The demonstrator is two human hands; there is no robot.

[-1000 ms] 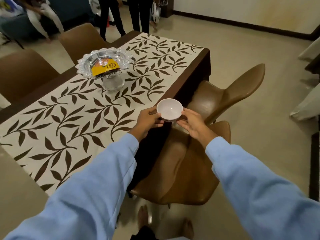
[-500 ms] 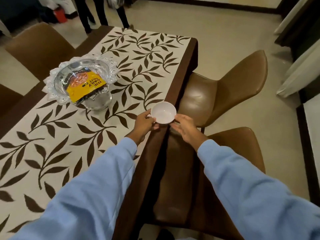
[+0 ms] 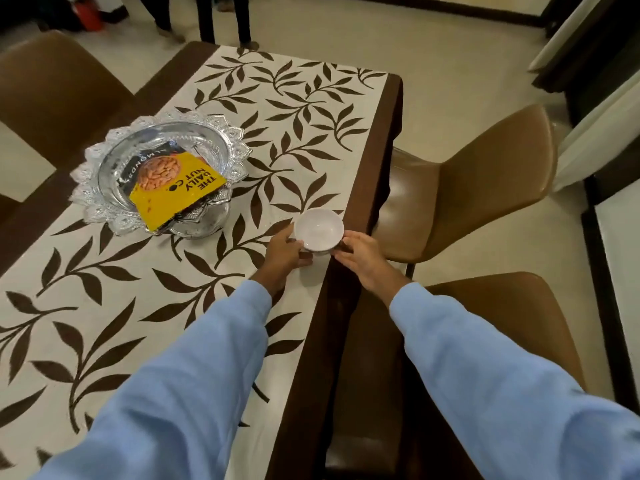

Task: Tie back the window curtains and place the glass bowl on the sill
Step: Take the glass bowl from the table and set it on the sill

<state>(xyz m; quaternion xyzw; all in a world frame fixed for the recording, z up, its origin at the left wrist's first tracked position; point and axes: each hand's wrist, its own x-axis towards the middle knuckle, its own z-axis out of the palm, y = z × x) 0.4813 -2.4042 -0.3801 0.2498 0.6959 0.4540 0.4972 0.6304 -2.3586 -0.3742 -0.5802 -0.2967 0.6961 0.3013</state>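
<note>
A small white bowl point(image 3: 319, 229) sits upright between my two hands, just above or on the right edge of the dining table point(image 3: 372, 174); I cannot tell whether it touches the cloth. My left hand point(image 3: 284, 253) grips its left side, thumb against the wall. Fingers of my right hand point(image 3: 363, 258) curl round its right side and base. White curtains point(image 3: 593, 135) hang at the far right, beside a dark frame.
A large ornate glass dish point(image 3: 239, 157) holding a yellow nut packet point(image 3: 175, 194) stands left of the bowl. Brown chairs point(image 3: 485, 174) are tucked along the table's right side, another chair point(image 3: 59, 88) at the left. People's legs point(image 3: 221, 19) stand beyond the far end.
Both hands have carried the bowl leftward, from above the chair seat to the table's right edge. The view has swung right, and the curtains now show.
</note>
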